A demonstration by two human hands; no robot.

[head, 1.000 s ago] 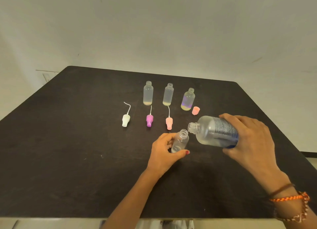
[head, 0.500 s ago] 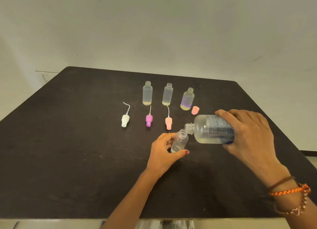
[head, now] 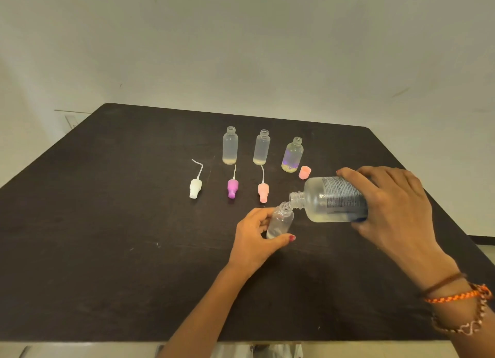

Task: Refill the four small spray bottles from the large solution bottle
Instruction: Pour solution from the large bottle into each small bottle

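Our left hand [head: 253, 235] curls its fingers and thumb round a small clear plastic spray bottle [head: 280, 221], uncapped and tilted, low on the dark table [head: 107, 223]. Our right hand [head: 388, 205] clamps a large clear solution bottle with a printed label [head: 334, 199], tipped sideways, its open neck touching the small bottle's mouth. A little liquid lies along its lower side. Behind stand three more open small bottles [head: 261, 147], with three spray heads [head: 232, 188] before them.

A dark, matte surface [head: 112, 250] with rounded far corners fills the lower view; behind it, beyond the fingers, rises a plain off-white wall [head: 241, 41].
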